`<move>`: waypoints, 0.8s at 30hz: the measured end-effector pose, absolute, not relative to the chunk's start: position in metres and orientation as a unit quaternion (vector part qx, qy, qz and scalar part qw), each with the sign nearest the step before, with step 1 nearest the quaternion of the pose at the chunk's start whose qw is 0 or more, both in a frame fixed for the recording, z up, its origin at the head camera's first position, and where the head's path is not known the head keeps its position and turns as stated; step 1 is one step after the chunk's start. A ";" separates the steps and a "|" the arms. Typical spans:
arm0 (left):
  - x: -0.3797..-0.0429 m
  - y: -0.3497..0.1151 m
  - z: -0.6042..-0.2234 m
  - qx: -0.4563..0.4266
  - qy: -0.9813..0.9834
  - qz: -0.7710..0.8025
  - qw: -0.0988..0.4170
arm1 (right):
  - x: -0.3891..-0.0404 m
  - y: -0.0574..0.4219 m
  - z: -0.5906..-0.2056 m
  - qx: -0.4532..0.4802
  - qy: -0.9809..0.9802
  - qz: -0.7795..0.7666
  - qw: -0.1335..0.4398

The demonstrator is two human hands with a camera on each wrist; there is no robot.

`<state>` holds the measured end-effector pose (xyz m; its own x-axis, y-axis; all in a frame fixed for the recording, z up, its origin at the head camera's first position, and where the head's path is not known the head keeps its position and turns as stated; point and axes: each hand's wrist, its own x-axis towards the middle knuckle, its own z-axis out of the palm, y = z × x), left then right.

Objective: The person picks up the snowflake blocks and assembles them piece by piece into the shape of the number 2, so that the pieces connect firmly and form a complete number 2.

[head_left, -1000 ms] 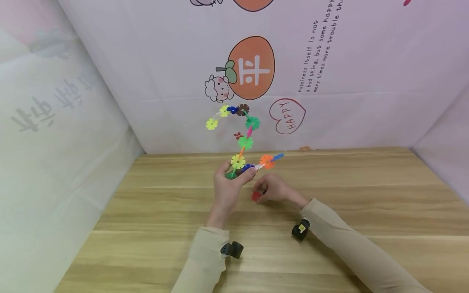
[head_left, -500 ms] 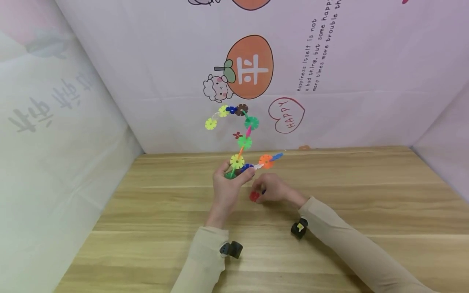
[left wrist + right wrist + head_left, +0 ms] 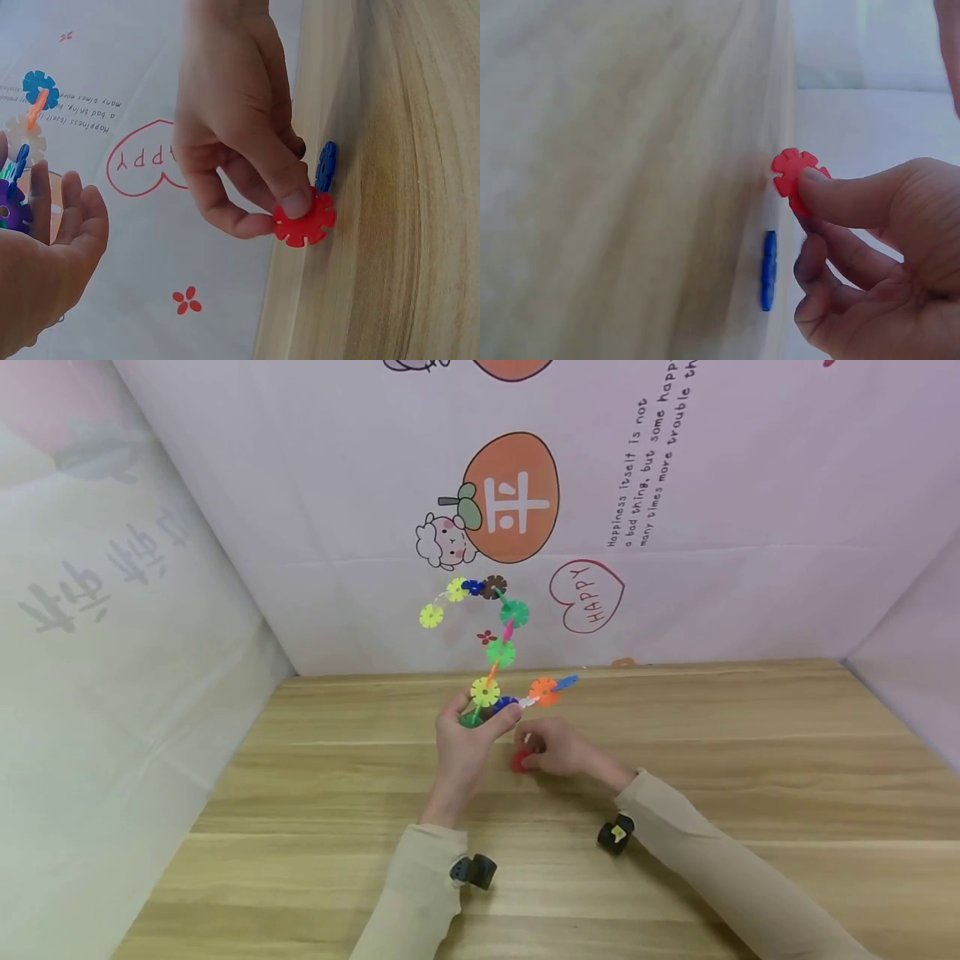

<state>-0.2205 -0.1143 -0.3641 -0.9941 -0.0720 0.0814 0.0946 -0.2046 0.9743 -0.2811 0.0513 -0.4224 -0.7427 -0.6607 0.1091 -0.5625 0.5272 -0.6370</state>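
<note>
My left hand (image 3: pixel 467 747) grips a chain of notched plastic snowflake discs (image 3: pixel 486 692) near its lower bend, and part of that bend is hidden by the fingers. From there the chain rises and curls over to the left, in yellow, green, brown and blue, while a short arm with an orange disc (image 3: pixel 543 692) points right. Just below this arm, my right hand (image 3: pixel 564 748) pinches a red snowflake disc (image 3: pixel 786 166) between thumb and forefinger. A dark blue disc (image 3: pixel 769 270) shows edge-on close to the tabletop, apart from the red one in the right wrist view.
A wooden table (image 3: pixel 315 827) lies beneath both hands. Behind it hangs a white printed cloth (image 3: pixel 337 510) with an orange fruit and a heart, and more cloth (image 3: pixel 112 693) closes off the left side.
The red disc has turned slightly in my right hand's fingers. The dark blue piece seen by that hand earlier is now hidden in the head view. My left hand stays nearly still.
</note>
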 end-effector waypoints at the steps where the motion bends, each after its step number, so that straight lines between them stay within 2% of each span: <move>1: -0.220 -0.114 -0.364 -0.009 -0.631 -0.774 0.054 | -0.280 0.053 -0.423 -0.350 0.866 -0.350 0.066; 6: -0.219 -0.112 -0.365 -0.009 -0.636 -0.771 0.047 | -0.277 0.065 -0.420 -0.345 0.837 -0.421 0.044; 11: -0.220 -0.110 -0.366 -0.013 -0.635 -0.770 0.054 | -0.272 0.081 -0.408 -0.309 0.824 -0.471 0.056; 24: -0.220 -0.108 -0.371 0.012 -0.644 -0.763 0.050 | -0.271 0.125 -0.390 -0.216 0.823 -0.525 0.035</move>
